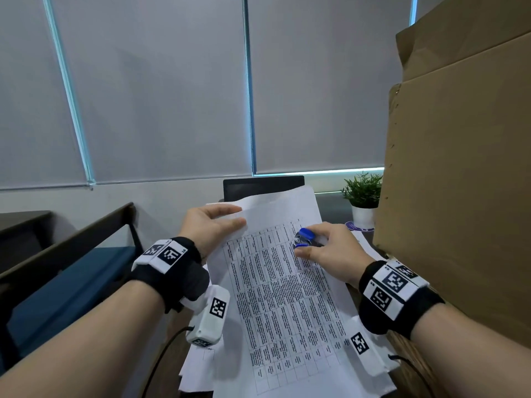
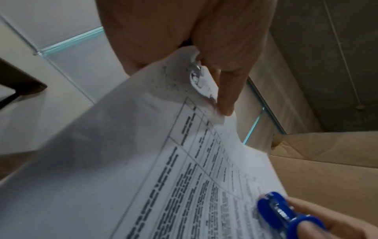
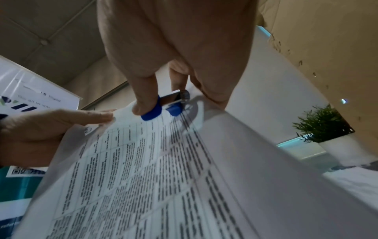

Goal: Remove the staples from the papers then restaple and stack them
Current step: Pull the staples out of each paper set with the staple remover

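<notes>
We find the left hand [image 1: 214, 225] pinching the far left corner of the stapled papers [image 1: 283, 285], thumb on top and fingers [image 2: 226, 103] beneath, with the top sheet folded back over the far edge. A staple [image 2: 196, 66] shows at that crumpled corner in the left wrist view. The right hand [image 1: 327, 251] grips a blue staple remover [image 1: 304, 239], thumb and finger squeezing its two blue grips (the metal claws point toward the left hand) and resting it on the printed table near the far right edge of the page. The papers are held tilted above the bench, over further loose white sheets [image 1: 198, 369] lying at its near edge. We note a potted plant [image 1: 363, 196] at the far right of the bench, beside tall cardboard boxes [image 1: 459, 182] along its right edge.
</notes>
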Motion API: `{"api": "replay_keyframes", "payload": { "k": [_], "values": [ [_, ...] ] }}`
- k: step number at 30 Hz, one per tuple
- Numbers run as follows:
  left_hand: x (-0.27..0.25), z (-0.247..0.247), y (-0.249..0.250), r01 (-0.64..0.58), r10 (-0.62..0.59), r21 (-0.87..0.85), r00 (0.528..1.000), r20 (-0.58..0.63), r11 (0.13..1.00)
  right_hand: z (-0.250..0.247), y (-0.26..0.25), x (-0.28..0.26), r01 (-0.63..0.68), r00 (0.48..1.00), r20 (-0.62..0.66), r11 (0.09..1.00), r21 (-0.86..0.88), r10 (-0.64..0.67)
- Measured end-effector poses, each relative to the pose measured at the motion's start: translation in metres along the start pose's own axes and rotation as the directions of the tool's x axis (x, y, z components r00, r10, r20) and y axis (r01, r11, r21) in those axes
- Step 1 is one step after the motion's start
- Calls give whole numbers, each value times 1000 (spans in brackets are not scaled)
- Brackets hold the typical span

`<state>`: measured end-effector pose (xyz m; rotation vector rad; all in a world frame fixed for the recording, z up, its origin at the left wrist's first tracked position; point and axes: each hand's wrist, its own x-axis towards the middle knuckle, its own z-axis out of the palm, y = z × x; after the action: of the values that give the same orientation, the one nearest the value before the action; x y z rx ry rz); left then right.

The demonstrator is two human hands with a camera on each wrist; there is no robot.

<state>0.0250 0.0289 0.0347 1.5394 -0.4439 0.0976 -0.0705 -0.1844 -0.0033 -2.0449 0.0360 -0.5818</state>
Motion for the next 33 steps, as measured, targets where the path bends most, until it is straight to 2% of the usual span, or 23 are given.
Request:
{"api": "replay_keyframes", "payload": {
  "k": [3, 8, 12, 14, 16, 18, 20, 22, 24, 27, 28, 30, 33],
  "values": [
    [0, -4, 3, -14, 16, 56, 999, -30, 998, 0, -1, -4, 66, 997, -41, 994, 83, -63],
    [10, -7, 0, -24, 44, 186, 994, -104, 982, 4, -3, -6, 131, 991, -29, 986, 108, -128],
    [17, -6, -10, -34, 66, 240, 990, -125, 970, 6, -4, -5, 95, 995, 2, 988, 119, -96],
    [21, -6, -16, -62, 102, 323, 989, -107, 944, 7, -2, -4, 66, 997, 18, 989, 136, -69],
    [20, -4, -20, -106, 181, 467, 976, -119, 878, 7, 0, -3, 48, 999, 12, 988, 149, -50],
    [17, -2, -21, -187, 328, 574, 933, -151, 797, 6, 2, -2, 42, 999, 17, 988, 149, -45],
    [13, 1, -19, -275, 493, 648, 851, -180, 710, 6, 4, -1, 32, 999, 36, 990, 141, -37],
    [12, 4, -16, -319, 595, 721, 787, -160, 616, 6, 7, -1, 40, 998, 38, 990, 132, -45],
    [16, 7, -14, -329, 587, 742, 803, -106, 585, 4, 10, 0, 52, 998, 19, 987, 151, -56],
    [26, 9, -15, -259, 407, 643, 909, -90, 720, -3, 13, 1, 58, 998, -4, 978, 201, -58],
    [29, 9, -16, -237, 362, 597, 927, -97, 766, -6, 14, 1, 54, 999, -5, 976, 213, -54],
    [30, 11, -18, -211, 306, 500, 945, -114, 840, -11, 16, 1, 47, 999, -4, 971, 234, -48],
    [30, 14, -16, -196, 254, 393, 962, -101, 898, -15, 19, 0, 39, 999, -10, 971, 236, -38]
  ]
}}
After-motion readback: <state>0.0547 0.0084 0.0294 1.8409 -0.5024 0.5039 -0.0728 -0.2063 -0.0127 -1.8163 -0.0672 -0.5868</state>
